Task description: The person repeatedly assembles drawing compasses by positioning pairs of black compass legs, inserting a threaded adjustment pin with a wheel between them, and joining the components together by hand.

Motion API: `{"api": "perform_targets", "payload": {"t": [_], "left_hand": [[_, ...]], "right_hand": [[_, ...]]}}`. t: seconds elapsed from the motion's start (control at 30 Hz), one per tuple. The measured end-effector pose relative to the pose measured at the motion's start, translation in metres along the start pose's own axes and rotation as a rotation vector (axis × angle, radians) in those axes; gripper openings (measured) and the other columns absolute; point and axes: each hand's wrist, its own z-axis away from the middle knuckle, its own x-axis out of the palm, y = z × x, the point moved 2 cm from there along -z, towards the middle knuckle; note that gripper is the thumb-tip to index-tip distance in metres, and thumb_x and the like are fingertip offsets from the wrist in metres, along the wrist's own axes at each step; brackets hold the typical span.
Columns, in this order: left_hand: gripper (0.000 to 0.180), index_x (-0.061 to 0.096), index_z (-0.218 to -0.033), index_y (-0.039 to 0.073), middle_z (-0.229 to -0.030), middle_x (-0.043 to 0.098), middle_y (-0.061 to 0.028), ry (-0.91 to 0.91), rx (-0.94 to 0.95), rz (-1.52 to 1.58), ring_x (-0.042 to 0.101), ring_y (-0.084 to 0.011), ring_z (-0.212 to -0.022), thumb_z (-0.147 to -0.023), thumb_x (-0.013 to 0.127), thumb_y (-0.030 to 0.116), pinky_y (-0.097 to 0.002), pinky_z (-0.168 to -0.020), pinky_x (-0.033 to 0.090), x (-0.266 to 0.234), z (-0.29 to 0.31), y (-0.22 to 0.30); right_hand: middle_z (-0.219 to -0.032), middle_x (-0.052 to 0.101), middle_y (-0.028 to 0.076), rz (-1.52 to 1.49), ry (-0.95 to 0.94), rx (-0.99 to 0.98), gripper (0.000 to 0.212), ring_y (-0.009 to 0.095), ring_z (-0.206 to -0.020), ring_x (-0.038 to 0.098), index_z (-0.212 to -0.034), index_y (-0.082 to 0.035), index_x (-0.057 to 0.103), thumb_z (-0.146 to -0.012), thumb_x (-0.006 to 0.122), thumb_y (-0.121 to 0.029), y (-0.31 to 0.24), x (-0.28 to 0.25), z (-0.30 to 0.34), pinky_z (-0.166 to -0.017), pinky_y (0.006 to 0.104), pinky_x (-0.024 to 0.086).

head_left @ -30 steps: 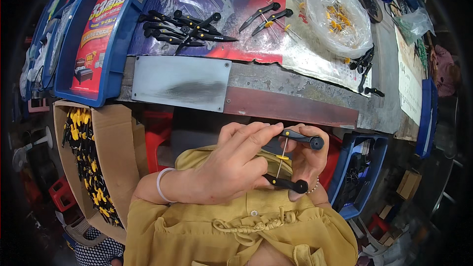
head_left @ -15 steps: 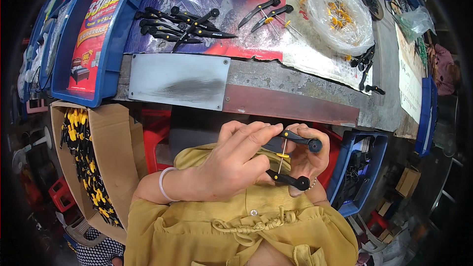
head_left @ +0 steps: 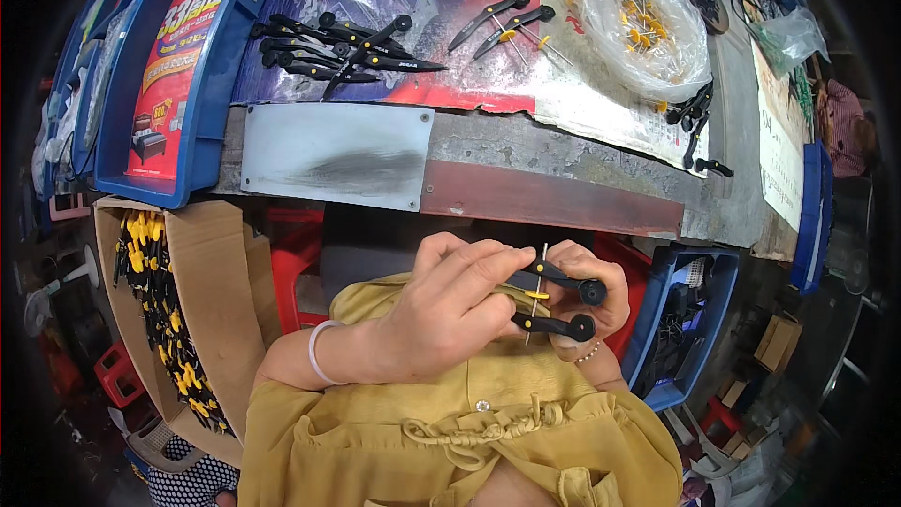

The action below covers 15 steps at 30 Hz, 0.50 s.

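Note:
In front of my chest, two black compass legs [head_left: 556, 325] are joined by a thin metal rod with a yellow thumbwheel [head_left: 537, 295] between them. The rod's ends stick out past both legs, and the round hinge ends point right, apart from each other. My left hand [head_left: 436, 314] pinches the legs' left ends, its fingertips at the upper leg near the rod. My right hand [head_left: 605, 286] grips them from behind at the hinge ends; some of its fingers are hidden. On the bench lie similar black legs in a pile [head_left: 343, 47], plus a pair with a rod [head_left: 511, 30].
A clear plastic bag [head_left: 601, 47] on the bench holds yellow wheels on rods. To my left stand a blue tray [head_left: 211, 150] and a cardboard box [head_left: 221, 291] full of black and yellow pieces. A blue crate [head_left: 718, 319] with black parts is at my right.
The two black legs have come closer together along the rod, whose ends now protrude further. My right hand has shifted slightly; the left hand has hardly moved.

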Motion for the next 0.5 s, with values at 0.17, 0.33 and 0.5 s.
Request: {"api": "perform_targets", "payload": {"t": [0.17, 0.33, 0.5], "left_hand": [[0.029, 0.050, -0.069, 0.003, -0.106, 0.059, -0.0164, 0.069, 0.031, -0.068, 0.058, -0.0261, -0.087, -0.060, 0.070, 0.021, -0.0385, -0.071, 0.037, 0.0038, 0.0024, -0.0022], [0.027, 0.051, -0.070, 0.003, -0.101, 0.060, -0.0144, 0.087, 0.043, -0.073, 0.059, -0.0241, -0.082, -0.060, 0.070, 0.019, -0.0371, -0.069, 0.037, 0.0051, 0.0031, -0.0029], [0.028, 0.053, -0.073, 0.003, -0.099, 0.060, -0.0134, 0.079, 0.033, -0.065, 0.059, -0.0239, -0.081, -0.059, 0.071, 0.018, -0.0370, -0.069, 0.037, 0.0037, 0.0043, -0.0034]], "right_hand": [[-0.065, 0.054, 0.006, -0.020, 0.004, -0.003, 0.049, 0.015, -0.056, 0.051, -0.102, 0.004, 0.050, -0.070, 0.077, -0.022, -0.0024, 0.0019, -0.0044, -0.055, 0.0293, 0.042], [-0.064, 0.054, 0.005, -0.031, -0.024, -0.013, 0.048, 0.014, -0.056, 0.051, -0.101, 0.003, 0.051, -0.067, 0.079, -0.017, -0.0024, 0.0003, -0.0054, -0.054, 0.0280, 0.042], [-0.069, 0.056, 0.009, -0.042, -0.033, 0.121, 0.047, 0.017, -0.058, 0.054, -0.098, 0.004, 0.054, -0.065, 0.080, -0.016, -0.0063, 0.0000, -0.0069, -0.053, 0.0289, 0.043]]}}
